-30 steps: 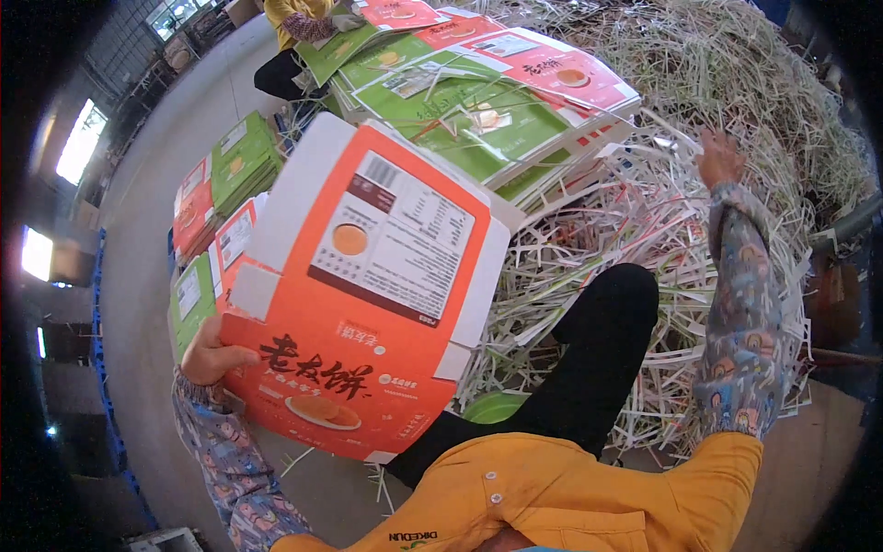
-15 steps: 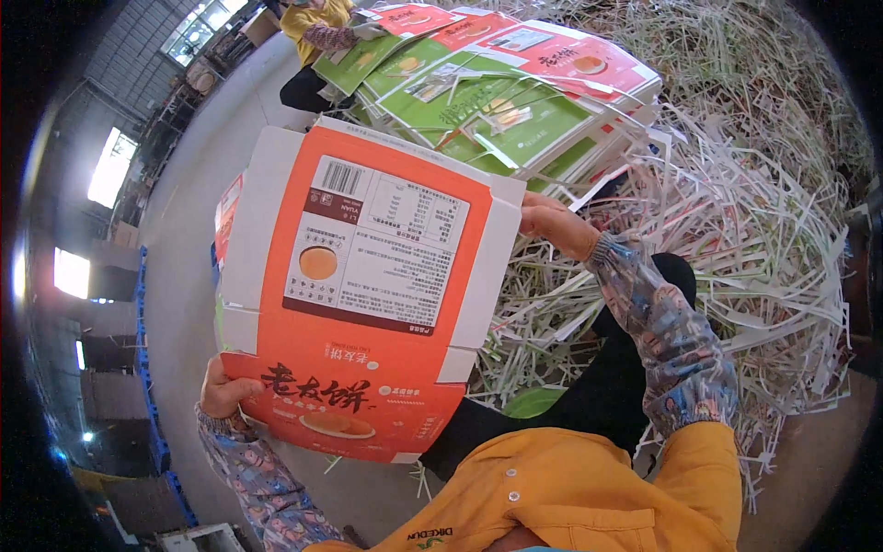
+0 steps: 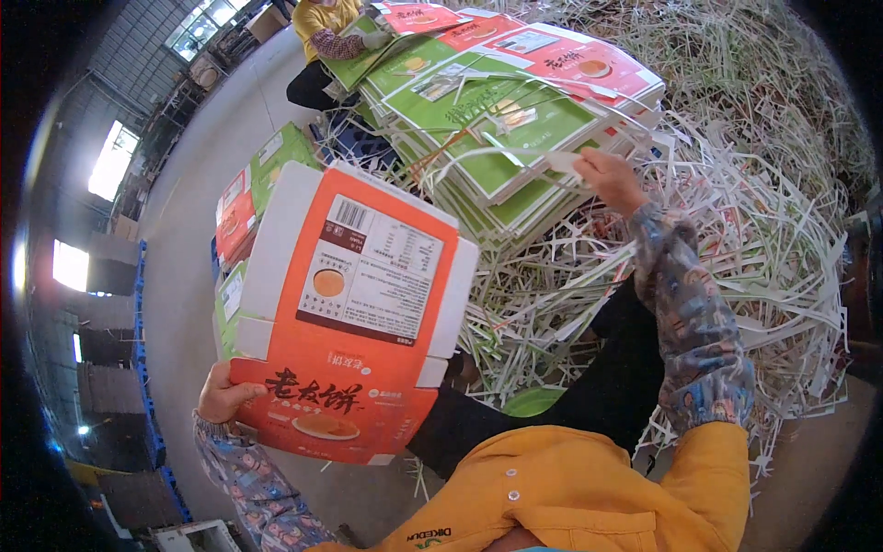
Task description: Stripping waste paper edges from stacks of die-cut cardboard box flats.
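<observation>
My left hand (image 3: 223,396) grips a flat, unfolded orange-red carton blank (image 3: 363,317) by its near left edge, thumb on top. The sheet has white side flaps and a printed panel with a picture of a round cake, and it tilts up in front of me. My right hand (image 3: 613,182) is raised over the near right edge of the stack, fingers pinched on a white paper strip (image 3: 561,164). Below it lies a stack of printed green and red carton sheets (image 3: 515,120), with loose strips across its top.
Shredded paper trimmings (image 3: 736,248) are heaped on the right, reaching my legs. Another pile of carton sheets (image 3: 262,179) stands behind the held blank at left. At the far end of the stack, a person in a yellow top (image 3: 326,23) handles sheets. Blue racking (image 3: 145,368) lines the left.
My right hand has let go of the carton blank's far right edge, moved up and right to the stack, and taken a paper strip. The blank has shifted slightly down and left.
</observation>
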